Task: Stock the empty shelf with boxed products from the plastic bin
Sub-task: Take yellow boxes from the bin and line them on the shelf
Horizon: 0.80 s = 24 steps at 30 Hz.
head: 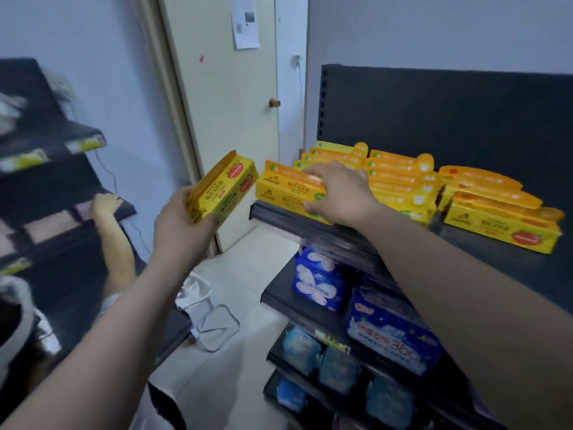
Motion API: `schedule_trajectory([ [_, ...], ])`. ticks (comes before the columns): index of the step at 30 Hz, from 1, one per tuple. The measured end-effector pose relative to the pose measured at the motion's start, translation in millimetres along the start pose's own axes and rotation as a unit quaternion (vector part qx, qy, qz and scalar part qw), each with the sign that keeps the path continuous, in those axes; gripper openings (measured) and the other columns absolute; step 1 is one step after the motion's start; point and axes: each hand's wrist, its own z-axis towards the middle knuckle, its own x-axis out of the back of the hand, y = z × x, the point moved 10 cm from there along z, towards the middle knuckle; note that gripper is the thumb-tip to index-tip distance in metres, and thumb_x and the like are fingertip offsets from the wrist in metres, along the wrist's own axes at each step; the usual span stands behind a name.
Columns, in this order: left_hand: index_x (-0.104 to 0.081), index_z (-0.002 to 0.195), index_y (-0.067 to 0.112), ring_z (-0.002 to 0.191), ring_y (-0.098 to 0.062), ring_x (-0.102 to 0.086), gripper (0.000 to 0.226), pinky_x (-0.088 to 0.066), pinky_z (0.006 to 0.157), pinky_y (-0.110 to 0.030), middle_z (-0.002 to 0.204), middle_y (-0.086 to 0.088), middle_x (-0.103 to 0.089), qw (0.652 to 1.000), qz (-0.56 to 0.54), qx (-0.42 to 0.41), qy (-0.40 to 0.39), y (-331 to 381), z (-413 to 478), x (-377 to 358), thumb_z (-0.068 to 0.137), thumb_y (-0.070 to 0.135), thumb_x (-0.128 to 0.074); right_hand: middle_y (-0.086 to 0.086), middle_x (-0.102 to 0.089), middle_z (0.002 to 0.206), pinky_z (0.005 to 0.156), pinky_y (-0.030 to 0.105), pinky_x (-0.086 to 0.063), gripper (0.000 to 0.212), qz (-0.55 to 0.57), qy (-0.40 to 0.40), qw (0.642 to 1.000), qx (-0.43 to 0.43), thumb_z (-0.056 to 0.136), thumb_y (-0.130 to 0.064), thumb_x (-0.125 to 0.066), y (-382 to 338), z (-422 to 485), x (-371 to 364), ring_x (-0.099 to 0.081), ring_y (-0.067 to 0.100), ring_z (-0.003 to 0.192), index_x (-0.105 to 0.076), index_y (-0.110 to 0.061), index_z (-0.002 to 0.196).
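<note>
Top shelf [496, 262] is part stocked with yellow boxes: a back stack [336, 152], a middle stack [400, 181] and a right stack [499, 220]. The plastic bin is not in view.

Right grip [341, 193]: fingers curl over the top of the corner box [286, 193], thumb low on its front face, closed on it. This box sits at the shelf's front left corner, right at the front rail [269, 212].

Left grip [183, 225]: wrapped round the near end of the spare box [221, 189]. It is held in the air just left of the shelf, tilted, far end up, close to the corner box but apart from it.

Risks, as judged:
- The corner box has little shelf to its left and front. A sideways nudge while squaring it could tip it over the rail toward the floor.
- The spare box is held by one end only. Its free end could swing down or slip out if the grip loosens during the reach.
- The spare box could knock the corner box off line if brought in before the right grip clears.
- The back of the right grip is just beside the middle stack. Those boxes lie staggered, so a bump from wrist or forearm could slide the upper ones.
- A fallen box may hit the blue packs [316, 282] on the shelf below.
</note>
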Motion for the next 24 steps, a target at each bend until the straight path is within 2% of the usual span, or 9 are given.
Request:
schedule_trajectory([
  [4,-0.050,0.122,0.025,0.093,-0.021,-0.061,0.043,-0.052,0.082,-0.038,0.102,0.005,-0.062,1.000,0.002,0.018,0.001,-11.1,-2.9,4.4,0.081,0.020,-0.064,0.005,-0.050,0.133,0.100,0.042,-0.026,0.064,-0.066,-0.017,0.998,-0.011,0.081,-0.039,-0.069,2.4,39.7,-24.2,-0.048,0.028,0.121,-0.042,-0.033,0.138],
  [9,-0.050,0.122,0.025,0.074,-0.008,-0.061,0.041,-0.046,0.061,-0.022,0.098,0.008,-0.060,0.999,-0.004,0.018,-0.030,-10.2,-3.3,-6.6,0.084,0.019,-0.062,0.006,-0.050,0.133,0.109,0.047,-0.019,0.060,-0.160,-0.010,0.987,-0.012,0.084,-0.044,-0.064,10.9,53.3,-36.7,-0.038,0.031,0.127,-0.042,-0.032,0.138],
  [11,-0.051,0.120,0.028,0.085,-0.013,-0.062,0.042,-0.051,0.070,-0.029,0.100,0.009,-0.061,0.998,-0.024,0.016,-0.057,-6.4,-1.2,-19.6,0.081,0.022,-0.064,0.005,-0.043,0.142,0.113,0.045,-0.015,0.067,-0.108,0.023,0.994,0.016,0.084,-0.041,-0.065,10.6,45.6,-17.9,-0.032,0.029,0.134,-0.036,-0.033,0.143],
  [13,-0.053,0.117,0.033,0.095,-0.016,-0.062,0.044,-0.053,0.080,-0.037,0.104,0.010,-0.063,0.994,-0.050,0.000,-0.097,6.5,-0.3,-37.8,0.076,0.027,-0.065,0.000,-0.037,0.148,0.114,0.042,-0.017,0.072,0.026,0.028,0.998,0.054,0.084,-0.037,-0.067,10.1,28.1,7.5,-0.025,0.024,0.138,-0.030,-0.034,0.146],
  [15,-0.054,0.116,0.031,0.093,-0.012,-0.062,0.042,-0.054,0.076,-0.032,0.103,0.010,-0.064,0.982,-0.093,-0.037,-0.159,32.4,-1.7,-61.7,0.077,0.021,-0.067,-0.008,-0.037,0.146,0.112,0.035,-0.023,0.079,0.144,-0.011,0.987,0.072,0.081,-0.036,-0.071,13.1,4.6,30.8,-0.023,0.015,0.138,-0.027,-0.036,0.147],
  [17,-0.054,0.117,0.027,0.092,-0.013,-0.063,0.046,-0.054,0.073,-0.024,0.104,0.007,-0.065,0.957,-0.140,-0.078,-0.244,66.5,-9.3,-92.0,0.075,0.018,-0.067,-0.018,-0.043,0.130,0.102,0.026,-0.030,0.079,0.160,-0.044,0.985,0.057,0.078,-0.038,-0.074,27.9,-20.1,50.3,-0.032,0.007,0.128,-0.030,-0.039,0.144],
  [19,-0.054,0.118,0.031,0.097,-0.014,-0.063,0.050,-0.054,0.084,-0.032,0.107,0.005,-0.064,0.931,-0.152,-0.116,-0.312,101.8,-20.0,-125.1,0.070,0.023,-0.066,-0.024,-0.051,0.111,0.086,0.021,-0.038,0.064,0.158,-0.044,0.986,0.020,0.074,-0.037,-0.078,58.7,-41.9,70.6,-0.048,0.003,0.109,-0.047,-0.041,0.130],
  [22,-0.051,0.116,0.040,0.098,-0.016,-0.061,0.049,-0.052,0.088,-0.039,0.110,0.006,-0.061,0.908,-0.139,-0.180,-0.352,152.5,-41.6,-173.8,0.072,0.029,-0.069,-0.011,-0.064,0.095,0.073,0.022,-0.050,0.042,0.188,0.008,0.981,-0.045,0.066,-0.028,-0.085,119.1,-81.0,105.2,-0.061,0.007,0.085,-0.063,-0.033,0.101],
  [24,-0.047,0.128,0.035,0.104,-0.013,-0.056,0.054,-0.048,0.088,-0.030,0.119,0.008,-0.054,0.900,-0.119,-0.236,-0.345,185.4,-58.5,-203.4,0.081,0.025,-0.071,-0.003,-0.067,0.094,0.074,0.021,-0.050,0.039,0.208,0.041,0.973,-0.093,0.064,-0.020,-0.086,165.4,-112.8,120.7,-0.061,0.006,0.080,-0.064,-0.031,0.095],
])
